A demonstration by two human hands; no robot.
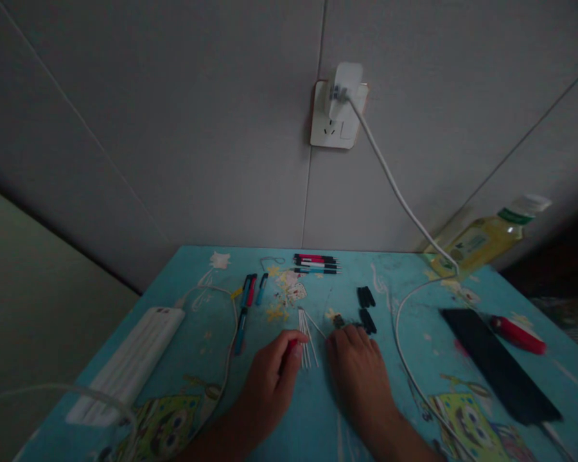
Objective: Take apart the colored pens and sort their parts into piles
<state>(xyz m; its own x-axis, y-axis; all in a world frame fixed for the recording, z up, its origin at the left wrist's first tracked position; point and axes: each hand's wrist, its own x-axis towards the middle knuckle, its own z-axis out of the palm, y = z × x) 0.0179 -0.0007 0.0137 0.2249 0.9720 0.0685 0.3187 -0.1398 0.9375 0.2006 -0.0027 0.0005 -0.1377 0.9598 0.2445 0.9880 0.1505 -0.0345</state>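
My left hand [275, 366] is closed around a red pen part [291, 346], mostly hidden by the fingers. My right hand [359, 362] rests low over the table, fingers curled together and their tips hidden. Small dark pieces [339, 321] lie just beyond its fingers. Several thin white pen refills [304, 340] lie between the hands; a slanting one ends by my right thumb. Black pen caps [365, 297] lie beyond my right hand. At the back is a row of assembled pens [316, 264]. Blue and red pen barrels [248, 292] lie beyond my left hand.
A white power strip [130, 359] lies at left, its cable curving inward. At right are a dark flat slab [498, 362], a red cylindrical object [517, 333] and a bottle of yellow liquid [486, 237]. A charger [347, 86] in the wall socket trails a white cable [390, 179] onto the table.
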